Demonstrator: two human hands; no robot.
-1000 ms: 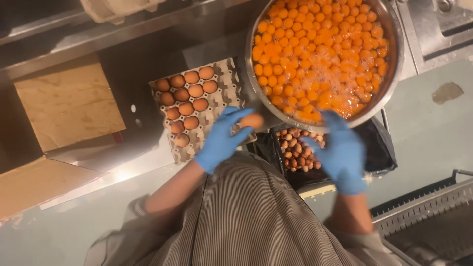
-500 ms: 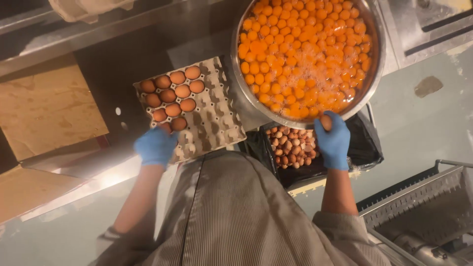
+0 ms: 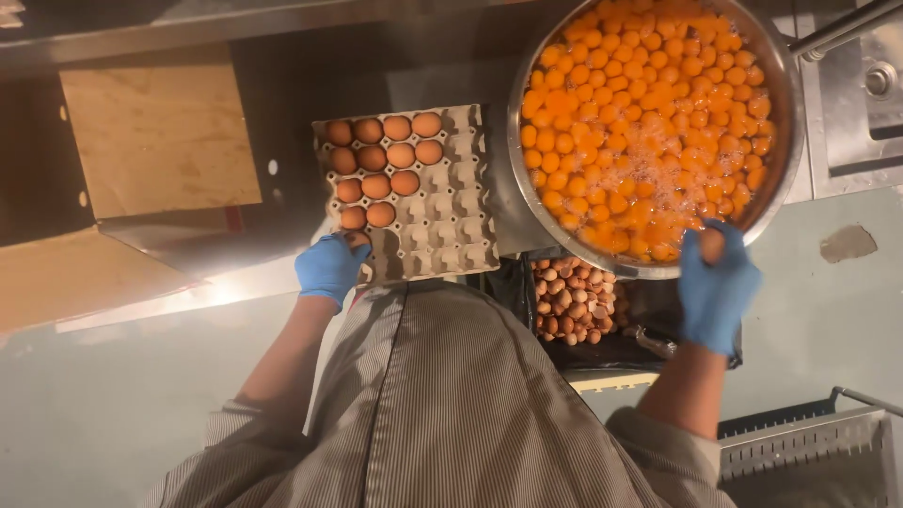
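A grey cardboard egg tray (image 3: 442,216) holds several brown eggs (image 3: 376,158) along its left and far side. My left hand (image 3: 331,266), in a blue glove, curls over a brown egg at the tray's near-left corner. A large steel bowl (image 3: 785,150) to the right is full of orange yolks (image 3: 640,122) in liquid. In its blue glove, my right hand (image 3: 717,287) holds a brown egg (image 3: 712,243) against the bowl's near rim.
Under the bowl's near edge, a black-lined bin (image 3: 630,348) holds a heap of broken eggshells (image 3: 574,301). Brown cardboard sheets (image 3: 155,141) lie to the left. A steel sink edge (image 3: 865,113) is at the far right, and a metal rack (image 3: 809,447) at the near right.
My hands were together over the shell bin. The left has since gone left to the tray's near corner, and the right has moved to the bowl's rim with an egg.
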